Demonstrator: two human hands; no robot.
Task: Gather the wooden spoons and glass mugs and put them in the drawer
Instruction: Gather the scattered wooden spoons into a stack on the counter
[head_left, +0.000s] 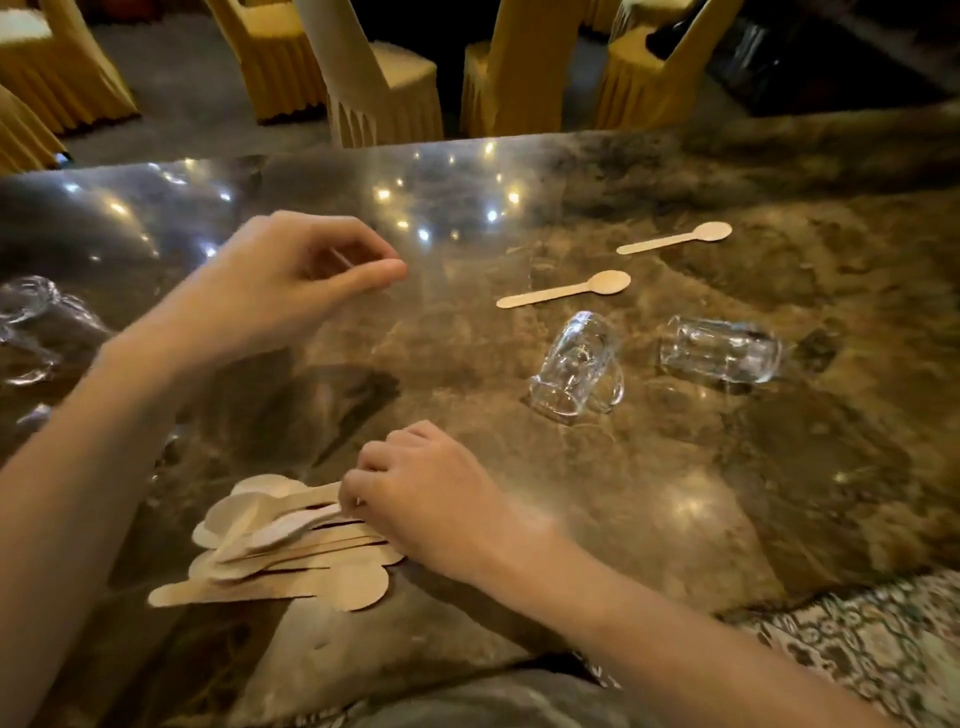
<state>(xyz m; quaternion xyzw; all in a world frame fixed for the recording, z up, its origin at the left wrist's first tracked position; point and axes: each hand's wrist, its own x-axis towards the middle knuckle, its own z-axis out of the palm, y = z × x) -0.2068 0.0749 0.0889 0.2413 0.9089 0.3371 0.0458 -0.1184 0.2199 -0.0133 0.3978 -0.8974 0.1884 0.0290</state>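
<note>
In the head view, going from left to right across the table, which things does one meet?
Glass mugs at the left edge → pile of wooden spoons → nearer loose spoon → far loose spoon → right lying mug.

Left hand (291, 280) raised at centre left, fingers loosely curled, right hand (426, 499) lower centre, knuckles up, fingertips pinched

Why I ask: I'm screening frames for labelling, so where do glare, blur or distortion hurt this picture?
Head view: dim warm light; ceiling lights glare off the polished table at its far left; the left hand is slightly motion-blurred; the glass mugs lying on their sides nearly vanish against the marble; wide-angle distortion bends the table's far edge and the chairs.
</note>
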